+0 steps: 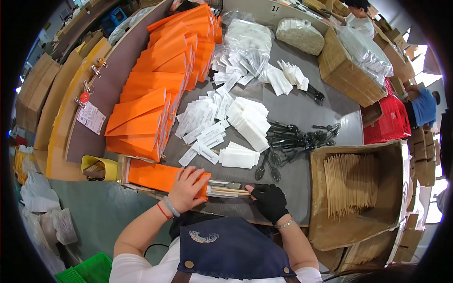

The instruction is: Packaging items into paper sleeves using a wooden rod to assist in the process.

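Observation:
My left hand [185,188] lies over an orange paper sleeve [150,175] at the table's near edge and grips it by its right end, which opens toward my right hand. In a black glove with bare fingertips, my right hand [269,202] pinches a bundle of wooden chopsticks [229,191]. Their left ends go into the sleeve's mouth. A clear-wrapped piece of cutlery [230,185] lies along the chopsticks. Beyond my hands are white folded napkins [247,125], small white printed packets [207,137] and a heap of black plastic spoons [302,141].
Overlapping orange sleeves [155,85] stand in a row at the left. A cardboard box [325,233] with many chopsticks is at the right. A yellow container [112,170] sits by the left corner. Farther back are a plastic bag [247,35] of packets and a red crate [394,118].

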Action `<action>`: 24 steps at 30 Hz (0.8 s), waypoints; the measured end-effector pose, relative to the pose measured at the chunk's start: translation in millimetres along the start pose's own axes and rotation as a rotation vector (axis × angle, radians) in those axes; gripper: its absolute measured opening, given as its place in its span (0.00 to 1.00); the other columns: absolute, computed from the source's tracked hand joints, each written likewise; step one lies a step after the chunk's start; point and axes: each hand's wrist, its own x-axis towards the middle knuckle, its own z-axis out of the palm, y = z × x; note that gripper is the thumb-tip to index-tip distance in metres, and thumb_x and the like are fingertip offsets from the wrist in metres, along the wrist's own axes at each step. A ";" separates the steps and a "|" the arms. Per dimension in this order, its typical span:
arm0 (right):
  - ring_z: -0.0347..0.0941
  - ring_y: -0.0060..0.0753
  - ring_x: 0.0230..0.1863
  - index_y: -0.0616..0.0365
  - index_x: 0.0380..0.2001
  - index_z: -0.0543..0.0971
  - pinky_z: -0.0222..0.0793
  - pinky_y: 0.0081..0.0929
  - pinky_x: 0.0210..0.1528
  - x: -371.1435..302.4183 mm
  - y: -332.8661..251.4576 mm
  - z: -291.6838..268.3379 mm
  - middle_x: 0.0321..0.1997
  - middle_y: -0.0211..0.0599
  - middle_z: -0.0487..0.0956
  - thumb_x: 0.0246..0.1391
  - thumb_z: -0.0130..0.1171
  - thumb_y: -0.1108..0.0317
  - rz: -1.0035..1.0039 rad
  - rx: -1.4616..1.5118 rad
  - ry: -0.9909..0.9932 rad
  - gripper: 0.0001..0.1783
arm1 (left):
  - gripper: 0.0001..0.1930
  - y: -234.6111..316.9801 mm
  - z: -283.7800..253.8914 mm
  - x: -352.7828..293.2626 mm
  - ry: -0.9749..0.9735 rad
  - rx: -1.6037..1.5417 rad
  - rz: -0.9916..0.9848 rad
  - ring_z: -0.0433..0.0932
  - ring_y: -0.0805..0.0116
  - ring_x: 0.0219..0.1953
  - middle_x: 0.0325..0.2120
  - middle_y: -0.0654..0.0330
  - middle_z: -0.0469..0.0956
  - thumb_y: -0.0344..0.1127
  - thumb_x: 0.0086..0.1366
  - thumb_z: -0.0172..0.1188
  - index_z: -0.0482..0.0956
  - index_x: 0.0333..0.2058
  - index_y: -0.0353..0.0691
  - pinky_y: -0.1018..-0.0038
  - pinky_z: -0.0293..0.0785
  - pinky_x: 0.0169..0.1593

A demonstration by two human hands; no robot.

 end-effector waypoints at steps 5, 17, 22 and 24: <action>0.75 0.43 0.36 0.46 0.41 0.80 0.70 0.35 0.33 15.2 -18.3 25.9 0.36 0.37 0.81 0.53 0.59 0.66 -0.055 0.221 -0.026 0.11 | 0.39 4.1 30.4 11.3 -0.017 -0.157 0.114 0.65 0.53 0.53 0.52 0.56 0.69 0.40 0.39 0.74 0.71 0.54 0.45 0.57 0.60 0.58; 0.74 0.41 0.34 0.58 0.31 0.75 0.70 0.33 0.38 8.3 -34.0 51.3 0.33 0.42 0.76 0.44 0.67 0.70 0.348 0.658 0.176 0.12 | 0.35 25.9 32.1 34.0 -0.067 -0.083 0.162 0.66 0.55 0.51 0.48 0.57 0.69 0.40 0.43 0.72 0.71 0.53 0.54 0.60 0.61 0.53; 0.75 0.40 0.35 0.58 0.37 0.72 0.71 0.31 0.40 20.7 -53.4 48.6 0.37 0.41 0.75 0.44 0.71 0.67 0.387 1.032 0.106 0.20 | 0.31 29.0 31.9 35.0 -0.006 -0.074 0.133 0.67 0.56 0.50 0.48 0.58 0.69 0.40 0.45 0.70 0.72 0.51 0.51 0.62 0.62 0.52; 0.74 0.43 0.38 0.55 0.38 0.73 0.69 0.37 0.43 15.4 -45.9 39.1 0.39 0.40 0.75 0.38 0.74 0.58 0.277 0.613 0.207 0.26 | 0.29 27.2 24.3 37.6 -0.033 -0.046 0.211 0.67 0.56 0.48 0.46 0.57 0.69 0.40 0.46 0.69 0.72 0.50 0.51 0.63 0.62 0.50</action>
